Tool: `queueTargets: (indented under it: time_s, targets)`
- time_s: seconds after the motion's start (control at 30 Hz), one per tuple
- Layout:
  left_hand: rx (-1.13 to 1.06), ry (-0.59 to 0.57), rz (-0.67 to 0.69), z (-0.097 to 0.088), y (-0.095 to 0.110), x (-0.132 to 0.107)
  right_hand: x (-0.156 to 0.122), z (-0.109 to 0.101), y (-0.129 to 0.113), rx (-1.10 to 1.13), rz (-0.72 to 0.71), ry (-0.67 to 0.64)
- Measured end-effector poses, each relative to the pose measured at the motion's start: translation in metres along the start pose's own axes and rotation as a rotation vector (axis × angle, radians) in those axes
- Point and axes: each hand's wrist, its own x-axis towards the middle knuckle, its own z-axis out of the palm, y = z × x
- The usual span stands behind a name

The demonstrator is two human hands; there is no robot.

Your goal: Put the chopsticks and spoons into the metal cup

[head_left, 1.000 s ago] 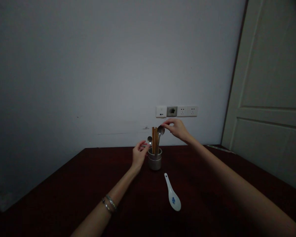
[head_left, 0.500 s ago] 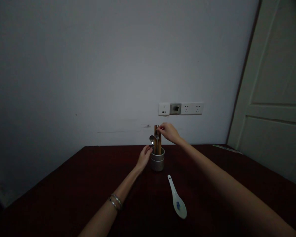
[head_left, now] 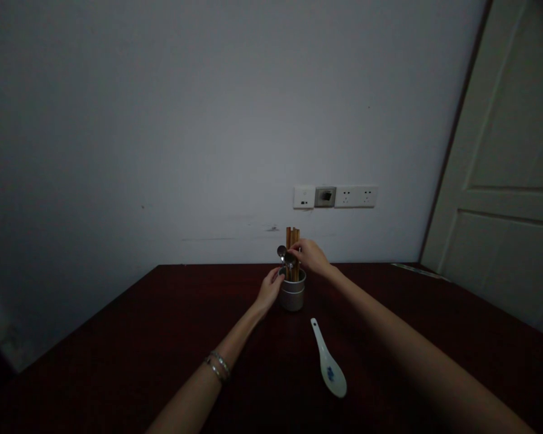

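Note:
A small metal cup stands near the far edge of a dark red table. Wooden chopsticks and a metal spoon stick up out of it. My left hand curls against the cup's left side, fingers closed round it. My right hand reaches over the cup's top, its fingertips pinched on a second metal spoon that stands low in the cup. A white ceramic spoon with a blue mark lies on the table in front of the cup.
A grey wall stands right behind the table, with a row of sockets above the cup. A white door is at the right. A thin pale strip lies at the table's far right edge.
My right hand has come down with the metal spoon, which now sits deep in the cup. My left hand has closed in against the cup's side.

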Motion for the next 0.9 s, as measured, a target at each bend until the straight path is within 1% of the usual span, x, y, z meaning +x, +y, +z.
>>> queueTargets:
  time_s: [0.23, 0.4, 0.53, 0.67, 0.77, 0.9]
  targets:
    - [-0.006, 0.034, -0.038, 0.002, 0.005, -0.001, 0.0, -0.005, -0.002, -0.05, 0.014, -0.063]
    - [-0.009, 0.05, -0.055, 0.004, 0.011, -0.004, -0.002, -0.008, 0.001, -0.064, -0.005, -0.068]
    - [-0.008, 0.054, -0.083, 0.004, 0.011, -0.003, -0.003, -0.008, 0.006, -0.063, 0.007, -0.068]
    - [0.001, 0.061, -0.084, 0.003, 0.01, -0.001, -0.004, -0.009, 0.011, -0.045, -0.011, -0.051]
    - [0.01, 0.07, -0.088, 0.002, 0.011, -0.002, -0.007, -0.013, 0.013, -0.021, -0.035, -0.026]
    - [0.016, 0.075, -0.083, 0.002, 0.01, -0.001, -0.018, -0.025, 0.013, 0.065, -0.058, 0.063]
